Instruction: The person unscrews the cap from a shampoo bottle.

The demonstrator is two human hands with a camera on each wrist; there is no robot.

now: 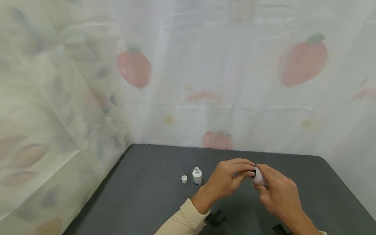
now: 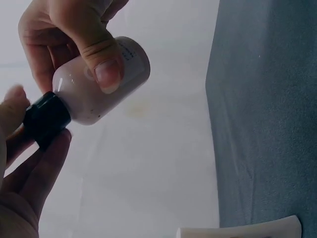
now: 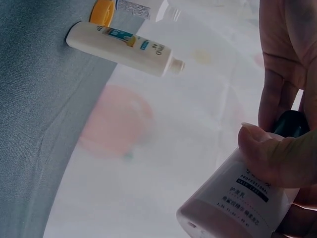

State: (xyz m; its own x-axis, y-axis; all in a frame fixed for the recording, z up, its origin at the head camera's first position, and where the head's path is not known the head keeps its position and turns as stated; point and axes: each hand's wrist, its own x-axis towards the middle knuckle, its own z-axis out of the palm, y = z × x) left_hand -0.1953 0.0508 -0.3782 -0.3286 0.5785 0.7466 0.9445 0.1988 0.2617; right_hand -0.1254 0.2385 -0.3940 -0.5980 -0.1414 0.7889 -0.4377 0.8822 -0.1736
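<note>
Both hands hold a pale pinkish bottle [image 2: 101, 82] with a black cap [image 2: 48, 119] above the table. The left hand [image 1: 226, 178] pinches the cap between its thumb and fingers. The right hand [image 1: 279, 191] grips the bottle body, its thumb lying across the side. In the left wrist view the bottle is tilted, with its cap end towards the left hand. Printed text on the label [image 3: 237, 198] shows in the right wrist view, where fingers cover part of the bottle.
On the dark table [image 1: 141, 195] stands a white bottle [image 1: 197, 178] with a bare neck; a small white cap [image 1: 184, 179] lies beside it. The right wrist view shows a capless cream bottle [image 3: 124, 48], a yellow cap [image 3: 102, 12] and another open-necked bottle [image 3: 148, 9]. A printed curtain [image 1: 182, 81] hangs behind.
</note>
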